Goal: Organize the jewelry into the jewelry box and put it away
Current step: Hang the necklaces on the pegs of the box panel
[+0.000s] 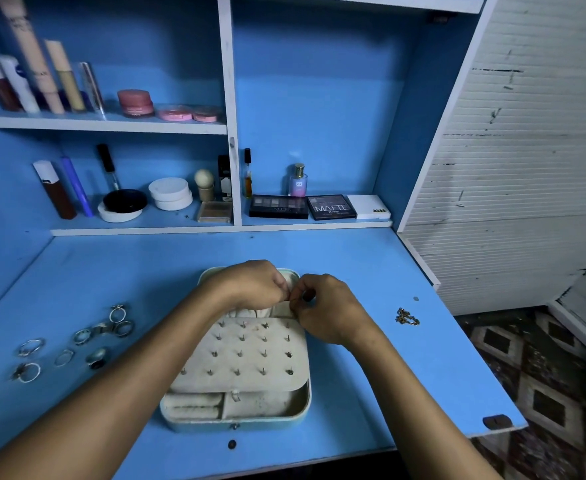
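An open cream jewelry box (pixel 298 407) lies on the blue desk in front of me. Its flap panel (pixel 243 355) is studded with several earring posts. Both hands hover over the box's far part, inside the raised lid. My left hand (pixel 250 282) has its fingers curled at the lid pocket. My right hand (pixel 326 306) pinches something very small against the left fingertips; I cannot make out what it is. Several silver rings (pixel 77 341) lie loose on the desk to the left. A gold chain (pixel 407 317) lies bunched on the right.
The desk (pixel 371 375) is a fold-down blue flap whose right edge drops to a patterned floor. Behind it, shelves hold eyeshadow palettes (pixel 279 206), a perfume bottle (pixel 297 180), compacts and tubes. A corrugated white wall stands to the right.
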`<state>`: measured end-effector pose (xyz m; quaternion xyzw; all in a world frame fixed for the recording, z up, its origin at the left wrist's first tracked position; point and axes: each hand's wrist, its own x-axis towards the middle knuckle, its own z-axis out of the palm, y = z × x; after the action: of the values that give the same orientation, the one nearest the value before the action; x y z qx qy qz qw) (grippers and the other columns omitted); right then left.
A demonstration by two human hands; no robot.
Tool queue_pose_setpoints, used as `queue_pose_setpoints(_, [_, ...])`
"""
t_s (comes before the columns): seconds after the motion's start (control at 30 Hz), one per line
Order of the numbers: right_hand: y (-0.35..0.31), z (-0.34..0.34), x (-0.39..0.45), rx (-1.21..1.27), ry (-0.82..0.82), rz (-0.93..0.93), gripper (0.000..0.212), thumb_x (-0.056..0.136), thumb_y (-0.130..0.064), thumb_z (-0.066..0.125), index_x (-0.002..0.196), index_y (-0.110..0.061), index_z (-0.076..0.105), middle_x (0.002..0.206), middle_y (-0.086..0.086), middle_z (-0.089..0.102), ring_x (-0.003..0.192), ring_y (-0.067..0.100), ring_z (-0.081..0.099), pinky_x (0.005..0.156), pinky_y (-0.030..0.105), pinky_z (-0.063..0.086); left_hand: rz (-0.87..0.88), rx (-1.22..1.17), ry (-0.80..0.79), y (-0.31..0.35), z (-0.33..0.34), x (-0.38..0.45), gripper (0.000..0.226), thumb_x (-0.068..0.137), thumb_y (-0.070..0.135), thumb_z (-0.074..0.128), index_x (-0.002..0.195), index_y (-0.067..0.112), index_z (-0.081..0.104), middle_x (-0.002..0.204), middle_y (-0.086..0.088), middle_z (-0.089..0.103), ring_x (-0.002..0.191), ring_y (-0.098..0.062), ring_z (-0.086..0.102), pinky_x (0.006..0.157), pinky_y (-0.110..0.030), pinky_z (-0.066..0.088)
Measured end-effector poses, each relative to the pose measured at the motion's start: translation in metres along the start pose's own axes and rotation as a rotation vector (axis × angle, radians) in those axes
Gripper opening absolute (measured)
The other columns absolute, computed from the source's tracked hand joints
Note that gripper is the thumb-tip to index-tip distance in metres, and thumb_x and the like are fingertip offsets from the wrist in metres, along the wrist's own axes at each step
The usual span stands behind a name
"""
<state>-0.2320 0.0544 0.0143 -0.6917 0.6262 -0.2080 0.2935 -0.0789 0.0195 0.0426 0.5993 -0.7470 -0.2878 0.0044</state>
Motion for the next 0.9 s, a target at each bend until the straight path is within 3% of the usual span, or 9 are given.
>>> queue_pose_setpoints(0.13, [-0.0001,-0.0013,0.0003,-0.012,-0.008,-0.003,0.015,0.089,-0.014,0.059,0.082,-0.027,0.063,0.099,-0.005,0.062,0.079,0.012,0.056,0.059,0.020,0.045,0.010,-0.020,0.046,0.0016,-0.0026,-0.0033,0.018,0.091,0.026,0.057,0.085,0.031,0.072,0.091,0.014,0.066,0.090,-0.009,0.060,0.074,-0.025,0.048])
queue_pose_setpoints(0.3, [-0.0004,-0.0010,0.0021,-0.025,-0.011,0.008,0.014,0.087,-0.013,0.060,0.086,-0.026,0.065,0.101,-0.005,0.062,0.085,0.013,0.057,0.062,0.020,0.047,0.009,0.007,0.026,0.0035,-0.0001,-0.0042,0.026,0.091,0.019,0.053,0.069,0.030,0.062,0.078,0.011,0.060,0.076,-0.009,0.055,0.059,-0.023,0.038])
queue_pose_setpoints(0.5, [-0.0002,-0.0011,0.0036,-0.028,-0.022,0.014,0.013,0.088,-0.014,0.060,0.087,-0.027,0.064,0.101,-0.007,0.061,0.087,0.013,0.057,0.067,0.022,0.048,0.008,0.009,-0.004,0.0027,-0.0013,-0.0091,0.021,0.088,0.017,0.054,0.095,0.028,0.071,0.099,0.008,0.066,0.090,-0.010,0.060,0.065,-0.022,0.043])
queue_pose_setpoints(0.77, [-0.0013,-0.0013,0.0039,-0.009,-0.030,0.033,0.012,0.088,-0.016,0.059,0.091,-0.024,0.067,0.103,-0.004,0.065,0.093,0.016,0.061,0.077,0.028,0.054,-0.011,0.026,-0.008,0.0036,-0.0022,-0.0098,0.014,0.086,0.022,0.059,0.090,0.022,0.072,0.094,0.002,0.070,0.092,-0.018,0.064,0.076,-0.030,0.050])
queue_pose_setpoints(0.9, [-0.0029,-0.0022,0.0035,-0.023,-0.037,0.044,0.014,0.089,-0.016,0.057,0.094,-0.020,0.069,0.102,-0.003,0.067,0.095,0.017,0.062,0.080,0.029,0.055,0.017,-0.013,0.001,0.0035,-0.0049,-0.0101,0.018,0.085,0.016,0.061,0.094,0.030,0.068,0.093,0.011,0.065,0.090,-0.011,0.060,0.070,-0.025,0.046])
